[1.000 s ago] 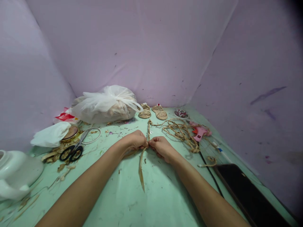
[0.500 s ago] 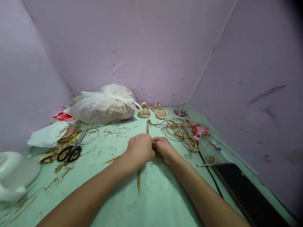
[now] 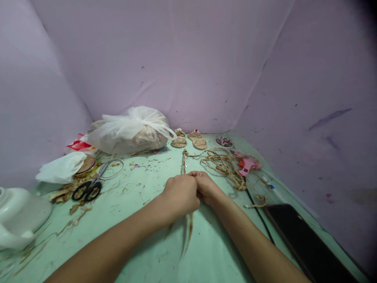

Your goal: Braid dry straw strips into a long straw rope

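My left hand (image 3: 182, 193) is a closed fist around dry, tan fibre strands (image 3: 189, 236), whose loose ends hang below it toward me. Pressed up against it, my right hand (image 3: 204, 186) pinches the braided fibre cord (image 3: 184, 163) where it comes down between the hands. Beyond my hands the cord runs up to a bend and then right, into a tangled coil of the same braid (image 3: 225, 167). The fingertips and the exact grip are mostly hidden behind the knuckles.
Black-handled scissors (image 3: 90, 188) and a white ring (image 3: 119, 176) lie left, among dry scraps. A stuffed white plastic bag (image 3: 132, 131) and small woven slippers (image 3: 198, 140) stand at the back. To the right are a bead dish (image 3: 224, 142), a pink glue gun (image 3: 247, 166) and a black phone (image 3: 306, 239).
My left hand has moved slightly right and toward me. The strand ends below it have swung right, and more of the braided cord shows beyond my hands.
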`<state>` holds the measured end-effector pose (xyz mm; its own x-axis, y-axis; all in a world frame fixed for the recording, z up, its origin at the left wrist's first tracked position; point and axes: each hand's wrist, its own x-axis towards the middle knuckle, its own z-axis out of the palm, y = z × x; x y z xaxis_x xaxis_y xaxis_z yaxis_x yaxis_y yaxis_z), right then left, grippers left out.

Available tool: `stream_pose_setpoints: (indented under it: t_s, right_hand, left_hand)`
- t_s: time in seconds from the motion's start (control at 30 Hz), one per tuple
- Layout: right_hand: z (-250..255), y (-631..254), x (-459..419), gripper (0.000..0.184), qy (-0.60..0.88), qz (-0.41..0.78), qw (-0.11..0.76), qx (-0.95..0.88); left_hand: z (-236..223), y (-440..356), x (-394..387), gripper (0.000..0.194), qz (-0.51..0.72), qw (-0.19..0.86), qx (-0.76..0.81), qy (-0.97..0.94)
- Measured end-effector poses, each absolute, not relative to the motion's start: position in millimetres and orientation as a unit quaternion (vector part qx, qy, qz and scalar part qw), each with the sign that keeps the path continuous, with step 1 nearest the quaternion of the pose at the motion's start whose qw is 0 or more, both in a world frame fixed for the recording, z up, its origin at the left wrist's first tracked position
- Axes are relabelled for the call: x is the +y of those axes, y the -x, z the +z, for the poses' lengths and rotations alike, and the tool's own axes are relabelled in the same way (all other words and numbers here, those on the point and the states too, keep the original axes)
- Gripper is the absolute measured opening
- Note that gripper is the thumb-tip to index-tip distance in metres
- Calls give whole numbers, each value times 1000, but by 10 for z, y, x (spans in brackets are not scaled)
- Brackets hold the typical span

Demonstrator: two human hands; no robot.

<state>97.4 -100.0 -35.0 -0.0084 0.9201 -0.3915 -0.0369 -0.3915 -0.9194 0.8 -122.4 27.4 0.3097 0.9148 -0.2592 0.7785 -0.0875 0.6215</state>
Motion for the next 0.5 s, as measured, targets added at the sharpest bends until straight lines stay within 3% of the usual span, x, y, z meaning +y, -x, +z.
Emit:
stream_pose_setpoints:
  t_s: [0.07,0.13,0.3,0.5]
  right_hand:
    - [-390,-978,-981,7,574,589,401,-403]
    - [-412,-983,-966,12,563,581,404,-428]
    - [-392,-994,-959,18,539,591,403,-445]
    - [-394,-1019,-942,13,497,635,388,-446]
  left_hand:
    - [334,99,-1108,6,107,274,594,-749]
    - [348,184,-983,7,121,284,622,-720]
    - [185,194,-811,12,112,564,595,-561]
    - [9,189,-735,21,95,705,538,-453]
